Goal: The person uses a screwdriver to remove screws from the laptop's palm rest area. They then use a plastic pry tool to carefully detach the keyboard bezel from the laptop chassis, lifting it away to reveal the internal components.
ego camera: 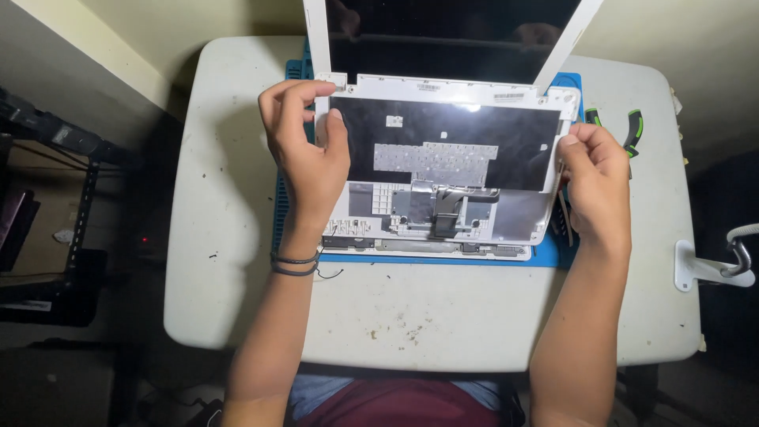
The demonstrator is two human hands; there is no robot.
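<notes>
Both hands clamp the thin, light, flex-prone white keyboard panel (443, 162) at its 9 o'clock (left hand (310, 154)) and 3 o'clock (right hand (597, 186)) edges, raised over the laptop base (427, 247) with a fragile ribbon cable (444, 213) attached.

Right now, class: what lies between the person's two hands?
In the head view, the lifted white laptop keyboard panel spans from the left hand to the right hand, its underside showing.
</notes>
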